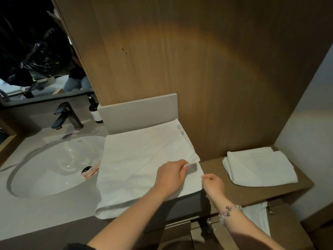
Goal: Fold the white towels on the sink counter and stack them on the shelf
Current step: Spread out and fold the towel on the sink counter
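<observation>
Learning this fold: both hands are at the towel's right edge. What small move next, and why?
Probably fold that edge leftward across the towel: left hand and right hand pinch it, and it lies wider than the folded towel on the shelf.

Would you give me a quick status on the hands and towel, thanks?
Left hand and right hand both pinching right edge of towel. Towel lying on counter beside sink, fold unfinished. One folded towel on shelf; path looks clear.
</observation>
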